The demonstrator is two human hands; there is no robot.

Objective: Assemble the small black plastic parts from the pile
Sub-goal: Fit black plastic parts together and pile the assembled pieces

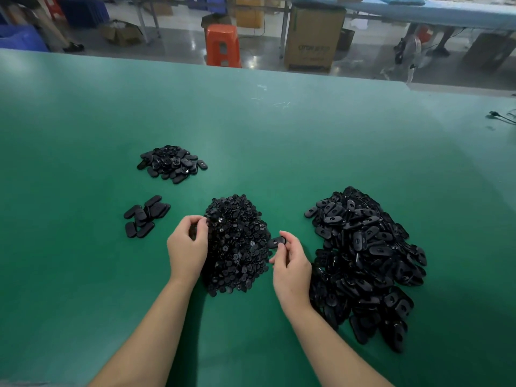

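A: What's on the green table [251, 129]?
B: A middle pile of small round black parts [237, 244], with a bigger heap of oval black shells [363, 255] right of it
A: The hands?
B: Right hand [290, 263] pinches one oval shell [277, 242]; left hand [187, 247] curls at the pile's left edge, its contents hidden

Left hand [187, 244] curled, contents hidden; box [312, 37] print blurred.

Green table [251, 121], orange stool [223, 46], cardboard box [314, 37]
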